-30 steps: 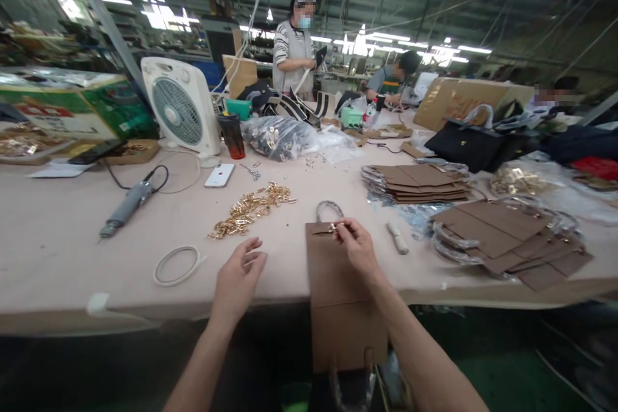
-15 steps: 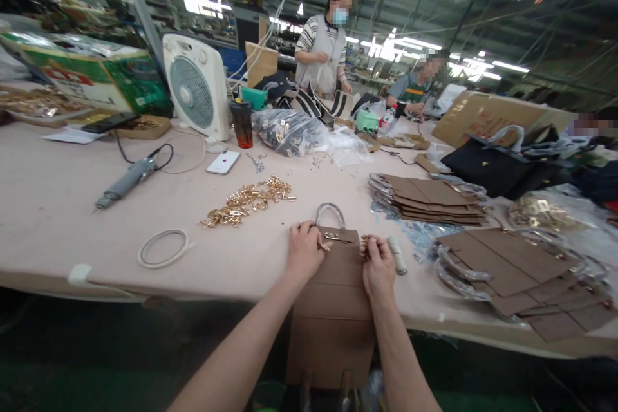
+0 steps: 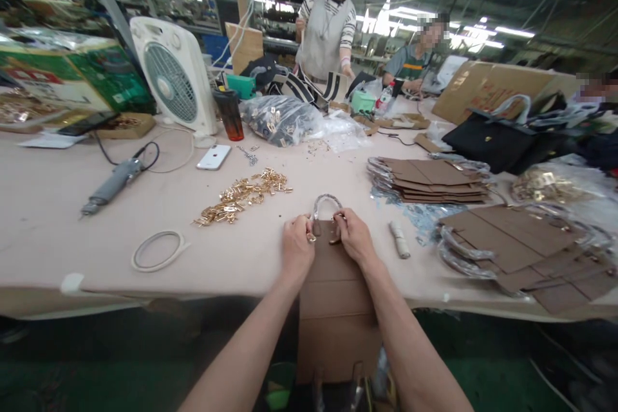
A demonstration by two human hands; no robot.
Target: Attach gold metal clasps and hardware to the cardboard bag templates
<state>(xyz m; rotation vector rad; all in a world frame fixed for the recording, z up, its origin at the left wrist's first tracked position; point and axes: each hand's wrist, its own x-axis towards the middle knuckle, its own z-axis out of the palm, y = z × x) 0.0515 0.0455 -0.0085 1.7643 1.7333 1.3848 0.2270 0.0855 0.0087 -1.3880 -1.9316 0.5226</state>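
Note:
A brown bag panel (image 3: 337, 299) lies over the near table edge and hangs down toward me, with a wrapped handle loop (image 3: 326, 201) at its far end. My left hand (image 3: 297, 247) pinches the panel's top left corner, where a small gold fitting shows at its fingertips. My right hand (image 3: 353, 235) is closed on the top right part beside the handle. A heap of gold metal fittings (image 3: 241, 196) lies on the table to the left of my hands.
Stacks of brown panels (image 3: 427, 179) (image 3: 516, 241) lie at right, with a small white roll (image 3: 399, 239) close to my right hand. At left are a tape ring (image 3: 157, 249), an electric screwdriver (image 3: 112, 185), a phone (image 3: 213, 156) and a fan (image 3: 172, 80). Other people work at the far side.
My left hand came from the bare table onto the panel's top corner. My right hand shifted along the top edge toward the handle, so both hands now sit close together there.

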